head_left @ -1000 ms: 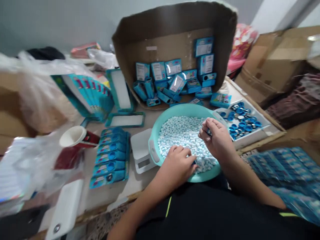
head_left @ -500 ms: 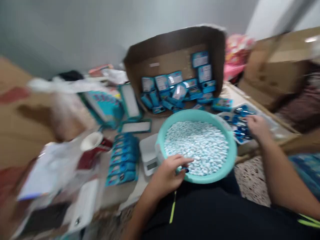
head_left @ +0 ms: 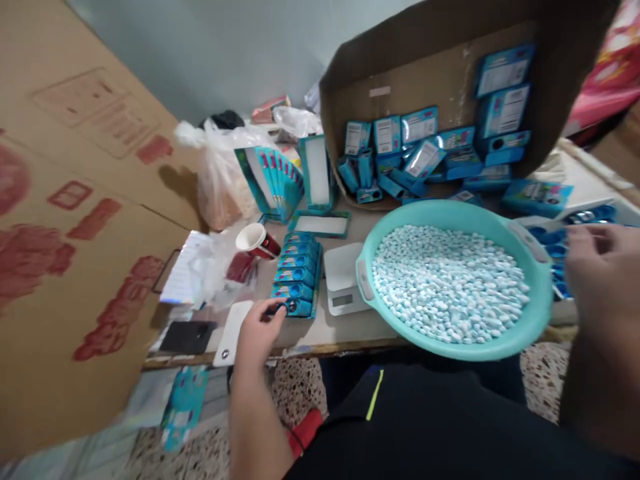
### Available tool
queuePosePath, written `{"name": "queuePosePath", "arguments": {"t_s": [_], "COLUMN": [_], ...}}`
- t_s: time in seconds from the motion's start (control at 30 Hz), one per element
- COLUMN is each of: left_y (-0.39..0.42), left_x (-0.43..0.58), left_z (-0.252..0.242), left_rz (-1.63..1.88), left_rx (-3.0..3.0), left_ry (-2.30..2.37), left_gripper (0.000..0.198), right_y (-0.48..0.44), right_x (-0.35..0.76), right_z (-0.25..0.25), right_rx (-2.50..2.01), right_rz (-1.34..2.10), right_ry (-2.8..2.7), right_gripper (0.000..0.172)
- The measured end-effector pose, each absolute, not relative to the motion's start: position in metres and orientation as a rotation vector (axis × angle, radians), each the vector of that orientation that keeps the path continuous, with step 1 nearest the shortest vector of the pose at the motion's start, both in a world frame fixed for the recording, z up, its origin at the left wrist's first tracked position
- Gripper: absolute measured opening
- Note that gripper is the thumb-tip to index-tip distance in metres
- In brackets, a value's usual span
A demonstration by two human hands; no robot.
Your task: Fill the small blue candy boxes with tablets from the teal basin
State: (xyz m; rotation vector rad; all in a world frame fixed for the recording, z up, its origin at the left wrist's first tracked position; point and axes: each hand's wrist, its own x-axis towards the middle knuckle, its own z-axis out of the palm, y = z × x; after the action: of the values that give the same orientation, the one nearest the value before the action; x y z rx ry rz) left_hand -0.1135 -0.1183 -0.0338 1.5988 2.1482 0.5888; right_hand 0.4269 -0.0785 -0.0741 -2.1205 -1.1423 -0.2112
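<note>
My left hand (head_left: 263,327) reaches to the near end of a row of blue small boxes (head_left: 295,275) with round dark openings. Its thumb and fingers pinch a small dark blue piece (head_left: 280,309) against the nearest box. At the right edge, my right hand (head_left: 603,267) is blurred over a white container of shiny blue pieces (head_left: 555,252); its fingers look curled, but what they hold, if anything, is hidden. Between my hands stands a turquoise basin (head_left: 543,313) full of small white and pale blue pellets (head_left: 450,287).
A white scale (head_left: 343,270) touches the basin's left side. Behind it, a cardboard carton (head_left: 400,73) holds several blue packs (head_left: 420,157). A paper cup (head_left: 257,240), a plastic bag (head_left: 220,180), a white phone-like slab (head_left: 233,333) and a large carton (head_left: 75,233) lie leftward.
My left hand has moved left from the basin's rim to the row of boxes, carrying the small dark blue piece. The view has swung left. My right hand stays by the blue pieces.
</note>
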Motion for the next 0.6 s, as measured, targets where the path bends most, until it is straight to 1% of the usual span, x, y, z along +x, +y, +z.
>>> {"name": "queuePosePath", "arguments": {"t_s": [0.07, 0.13, 0.17, 0.23, 0.3, 0.37, 0.43, 0.5, 0.6], "left_y": [-0.109, -0.101, -0.098, -0.093, -0.086, -0.078, -0.069, -0.058, -0.044], "left_x": [-0.114, -0.113, -0.112, -0.110, -0.111, -0.114, -0.118, -0.120, -0.119], "left_z": [-0.030, -0.023, -0.020, -0.014, -0.011, -0.011, -0.011, -0.011, -0.009], "left_rz": [0.478, 0.337, 0.262, 0.161, 0.165, 0.224, 0.274, 0.281, 0.200], "left_rx": [1.633, 1.653, 1.641, 1.570, 1.481, 1.399, 1.338, 1.313, 1.328], "left_ry": [2.128, 2.204, 2.263, 2.340, 2.295, 2.141, 1.987, 1.879, 1.780], "left_gripper": [0.034, 0.042, 0.049, 0.069, 0.091, 0.104, 0.107, 0.102, 0.080], "right_y": [-0.080, -0.079, -0.080, -0.083, -0.086, -0.087, -0.087, -0.087, -0.088], "right_x": [0.418, 0.406, 0.400, 0.395, 0.397, 0.400, 0.400, 0.396, 0.388], "right_z": [-0.065, -0.059, -0.057, -0.057, -0.061, -0.066, -0.070, -0.072, -0.069], "right_rx": [-2.023, -1.930, -1.899, -1.854, -1.817, -1.765, -1.682, -1.605, -1.568], "right_rz": [-0.145, -0.121, -0.125, -0.133, -0.130, -0.128, -0.144, -0.166, -0.178], "right_ry": [-1.153, -1.190, -1.200, -1.208, -1.233, -1.298, -1.344, -1.373, -1.423], "right_gripper": [0.027, 0.034, 0.037, 0.043, 0.048, 0.049, 0.044, 0.035, 0.031]}}
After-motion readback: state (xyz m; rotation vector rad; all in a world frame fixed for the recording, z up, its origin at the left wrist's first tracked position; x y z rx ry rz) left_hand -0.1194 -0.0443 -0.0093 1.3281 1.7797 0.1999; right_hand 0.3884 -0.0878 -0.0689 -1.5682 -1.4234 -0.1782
